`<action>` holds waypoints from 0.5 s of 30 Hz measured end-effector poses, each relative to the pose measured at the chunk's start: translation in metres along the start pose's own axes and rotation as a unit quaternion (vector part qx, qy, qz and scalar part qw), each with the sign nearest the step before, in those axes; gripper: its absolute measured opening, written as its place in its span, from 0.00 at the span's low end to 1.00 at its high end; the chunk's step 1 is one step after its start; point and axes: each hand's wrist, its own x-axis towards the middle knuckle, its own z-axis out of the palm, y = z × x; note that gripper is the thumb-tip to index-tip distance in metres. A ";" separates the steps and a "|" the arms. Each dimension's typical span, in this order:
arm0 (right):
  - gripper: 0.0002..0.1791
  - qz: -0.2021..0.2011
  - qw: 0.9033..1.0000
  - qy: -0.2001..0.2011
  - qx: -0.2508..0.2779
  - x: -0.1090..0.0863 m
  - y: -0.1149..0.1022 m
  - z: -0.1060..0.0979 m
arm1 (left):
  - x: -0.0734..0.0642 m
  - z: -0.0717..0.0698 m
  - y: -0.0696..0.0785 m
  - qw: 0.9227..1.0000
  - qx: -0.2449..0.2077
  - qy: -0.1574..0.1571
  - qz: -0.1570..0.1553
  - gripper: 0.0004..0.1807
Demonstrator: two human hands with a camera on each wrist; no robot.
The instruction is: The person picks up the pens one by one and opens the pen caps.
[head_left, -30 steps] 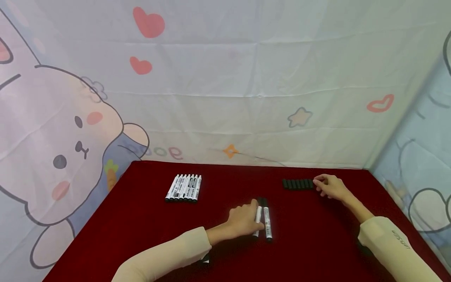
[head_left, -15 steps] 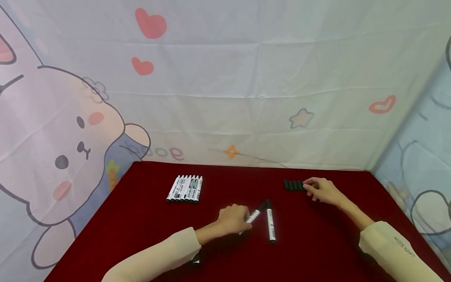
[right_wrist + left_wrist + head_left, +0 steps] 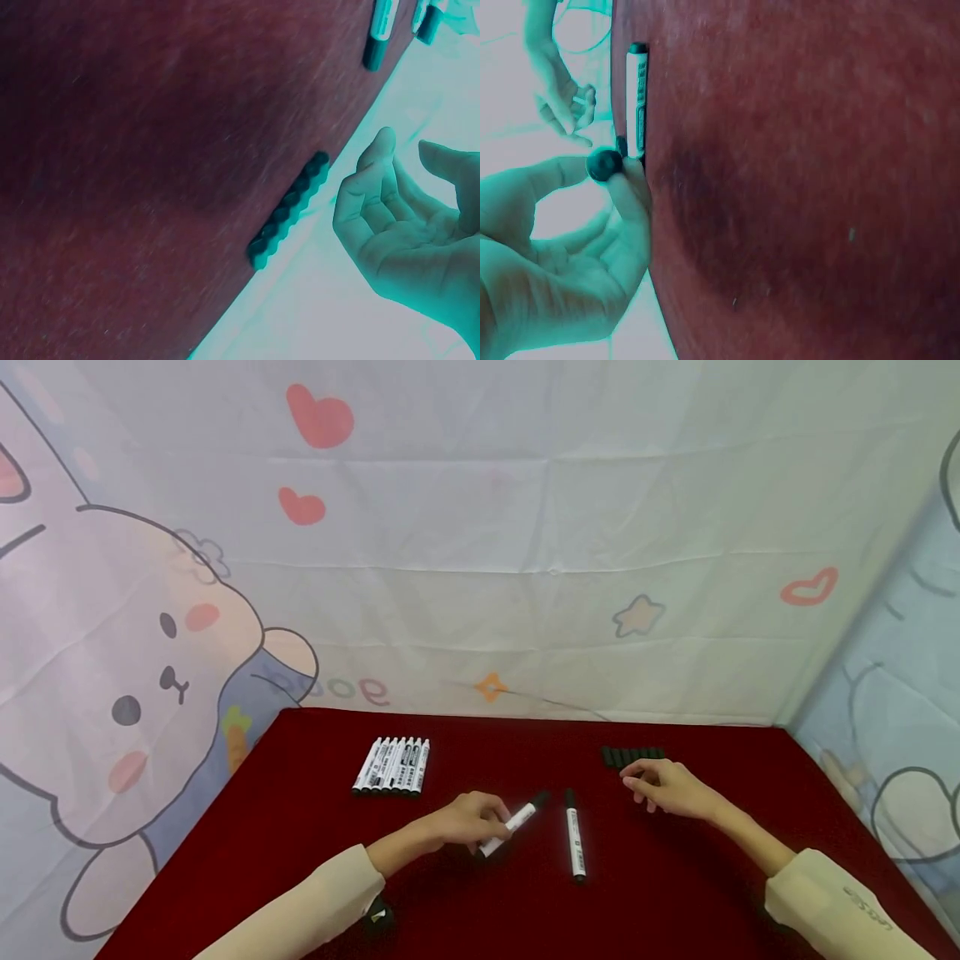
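My left hand (image 3: 467, 821) pinches a white marker (image 3: 519, 818) with a black cap, held slanted with its cap end pointing away to the right. In the left wrist view the marker's dark round end (image 3: 604, 164) shows between thumb and fingers. A second capped marker (image 3: 576, 843) lies on the red cloth to the right of it. My right hand (image 3: 667, 787), fingers loosely bent and holding nothing, hovers just in front of a row of black marker caps (image 3: 630, 757). The right wrist view shows that hand (image 3: 405, 217) with a gap between thumb and fingertips, beside the caps (image 3: 289, 210).
Several white markers without caps (image 3: 392, 766) lie side by side at the back left of the red-covered table (image 3: 495, 752). A small black object (image 3: 378, 914) sits by the left sleeve. A printed curtain (image 3: 465, 527) hangs behind the table.
The left hand has lifted one marker from beside the other and drawn it left, turning it slantwise. The right hand has moved left and nearer along the cap row, away from its right end.
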 end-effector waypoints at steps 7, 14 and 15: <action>0.19 -0.028 0.999 -0.022 0.011 0.004 -0.014 0.007 | -0.003 -0.020 0.006 0.999 -0.016 -0.025 0.019 0.14; 0.19 -0.045 0.998 -0.043 0.028 0.002 -0.026 0.018 | -0.005 -0.028 0.006 0.998 -0.047 -0.032 0.033 0.13; 0.19 -0.046 0.997 -0.046 0.030 0.002 -0.028 0.021 | -0.005 -0.028 0.007 0.997 -0.054 -0.034 0.033 0.13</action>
